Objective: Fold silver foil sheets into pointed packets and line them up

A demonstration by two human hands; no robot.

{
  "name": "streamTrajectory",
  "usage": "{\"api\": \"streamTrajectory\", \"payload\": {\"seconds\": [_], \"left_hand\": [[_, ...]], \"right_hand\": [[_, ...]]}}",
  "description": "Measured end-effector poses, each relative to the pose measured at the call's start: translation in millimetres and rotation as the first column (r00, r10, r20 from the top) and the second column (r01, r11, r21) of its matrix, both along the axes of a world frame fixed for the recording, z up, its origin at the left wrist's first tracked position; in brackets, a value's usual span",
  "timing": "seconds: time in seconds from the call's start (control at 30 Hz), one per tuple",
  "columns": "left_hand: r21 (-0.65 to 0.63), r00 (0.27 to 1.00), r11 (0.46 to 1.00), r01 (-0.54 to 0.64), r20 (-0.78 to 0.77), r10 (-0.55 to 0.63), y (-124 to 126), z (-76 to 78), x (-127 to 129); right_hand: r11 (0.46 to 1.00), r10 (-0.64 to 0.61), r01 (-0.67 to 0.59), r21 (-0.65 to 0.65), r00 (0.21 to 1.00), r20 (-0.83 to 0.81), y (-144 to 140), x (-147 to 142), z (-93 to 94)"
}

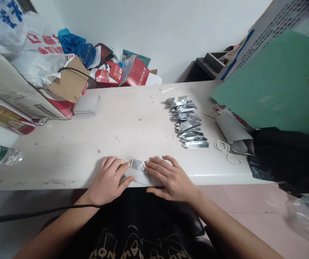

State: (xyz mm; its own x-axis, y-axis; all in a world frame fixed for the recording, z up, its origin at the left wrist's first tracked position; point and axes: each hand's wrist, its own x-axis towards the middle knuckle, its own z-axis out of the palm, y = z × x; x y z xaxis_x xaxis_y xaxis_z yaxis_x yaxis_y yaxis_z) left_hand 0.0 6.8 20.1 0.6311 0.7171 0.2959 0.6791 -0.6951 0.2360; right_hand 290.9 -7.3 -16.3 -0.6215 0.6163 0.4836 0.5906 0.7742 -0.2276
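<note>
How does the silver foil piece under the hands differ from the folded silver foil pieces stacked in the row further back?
The flat silver foil piece lies at the table's near edge, pressed down by the left hand and right hand; the row of folded silver foil pieces sits untouched further back to the right. The pressed piece is single and mostly flat; the row's pieces are pointed and overlapping. Both look like the same shiny foil.

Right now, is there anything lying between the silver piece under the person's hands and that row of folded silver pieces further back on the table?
Nothing visible. Both hands, left hand and right hand, press the silver sheet at the table's near edge. The tabletop between it and the row of folded silver pieces shows only tiny specks. The rubber bands lie off to the right.
</note>
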Motion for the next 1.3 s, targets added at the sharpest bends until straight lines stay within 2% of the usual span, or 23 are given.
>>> {"api": "streamTrajectory", "payload": {"seconds": [0.2,0.4,0.53,0.73,1.03,1.3], "left_hand": [[-0.015,0.986,0.987,0.163,-0.045,-0.163,-21,-8.1,-8],[-0.009,0.99,0.99,0.14,0.025,-0.14,-26,-11.7,-1],[0.007,0.987,0.989,0.147,0.065,-0.147,-25,-12.8,-3],[0.038,0.976,0.981,0.191,0.095,-0.193,-15,-15.9,-15],[-0.058,0.978,0.997,0.046,0.205,-0.033,7,-12.7,-3],[-0.177,0.958,0.984,0.031,0.288,0.022,9,-11.0,-1]], "right_hand": [[1.0,-0.021,0.021,0.004,0.999,0.045,-6,-1,-1.4],[0.995,-0.009,0.013,0.095,0.999,-0.048,-15,-4,1.8],[0.997,-0.01,0.015,0.075,0.998,-0.058,-18,-5,2.2],[0.999,-0.038,0.038,0.016,0.999,0.015,-15,3,-1.0],[0.996,-0.058,0.058,-0.072,0.998,0.008,12,2,11.6],[0.978,-0.17,0.156,-0.136,0.981,-0.095,5,-10,13.5]]}}
